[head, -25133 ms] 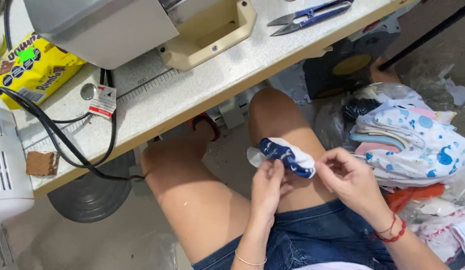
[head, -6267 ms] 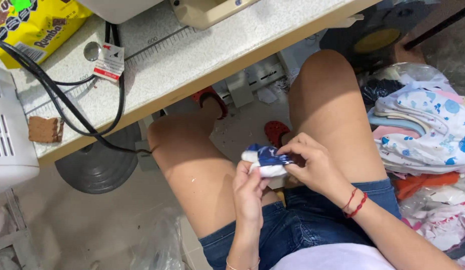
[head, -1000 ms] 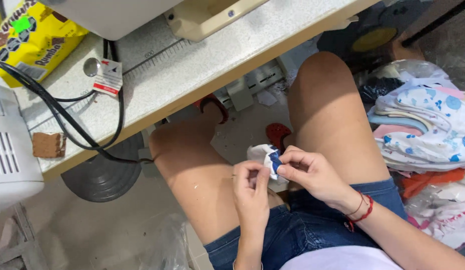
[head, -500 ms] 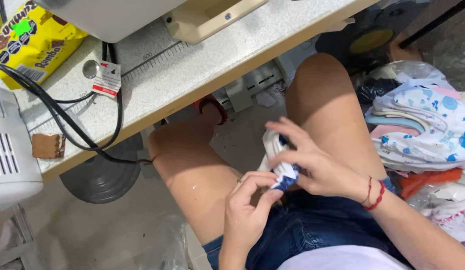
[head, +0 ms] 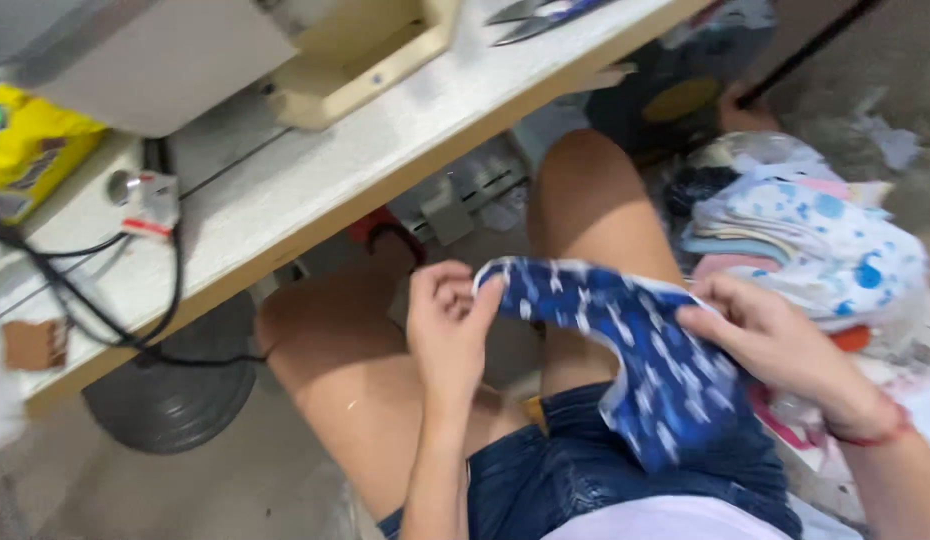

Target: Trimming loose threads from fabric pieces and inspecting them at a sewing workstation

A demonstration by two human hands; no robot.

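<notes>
Here both hands, left [head: 447, 325] and right [head: 775, 345], pinch a blue patterned cloth [head: 635, 360] beside piled fabrics [head: 815, 230], under the table [head: 315, 190].

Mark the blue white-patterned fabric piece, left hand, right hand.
blue white-patterned fabric piece [head: 645, 350], head view, middle of cloth
left hand [head: 447, 335], head view, back of hand
right hand [head: 780, 345], head view, back of hand

By the sewing table [head: 315, 180]: one blue patterned garment [head: 625, 350], two hands, one yellow packet [head: 30, 150], one pair of scissors [head: 535, 15], one fabric pile [head: 815, 240].
</notes>
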